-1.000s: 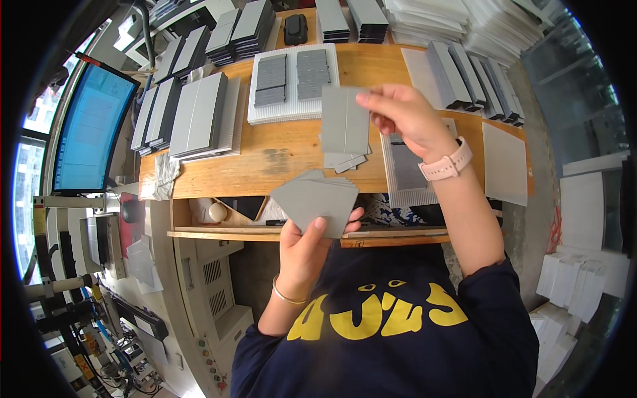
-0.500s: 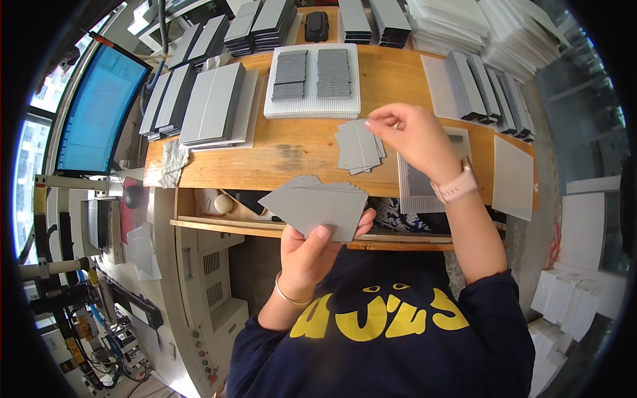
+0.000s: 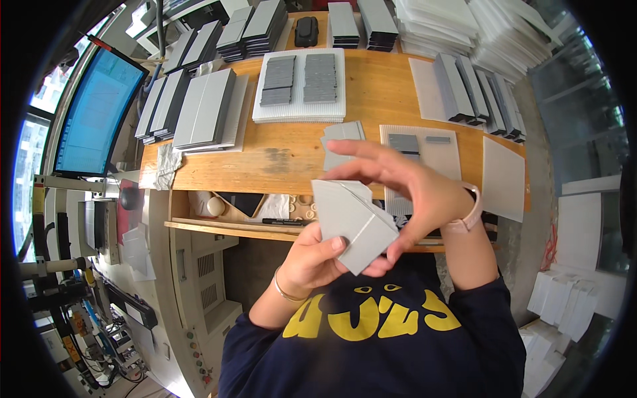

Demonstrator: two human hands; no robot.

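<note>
- Over the near edge of the open drawer point(image 3: 225, 230), a pack of grey cards point(image 3: 355, 232) is held, slightly fanned, in the left hand point(image 3: 308, 260); its near-left side is pinned by the thumb, with fingertips showing past its near-right edge.
- The front card's long axis is slanted relative to the drawer, from its far-left corner to its near-right one; a pale line is seen across the card's width.
- By the right hand point(image 3: 428, 192), arched wide above the drawer, the pack is bracketed: fingers at its far end, thumb by its right corner. Whether the cards are touched by it cannot be told.
- The pack thus lies between the hands, in the left one's hold and just to the left of the right palm.
- On the bench point(image 3: 378, 86), just beyond the drawer, a loose pile point(image 3: 346, 130) is partly covered by the right fingers; it is nearer to the right hand.
- Beyond the drawer, farther right, a ribbed panel point(image 3: 436, 156) is seen with dark grey pieces point(image 3: 403, 142) on it.
</note>
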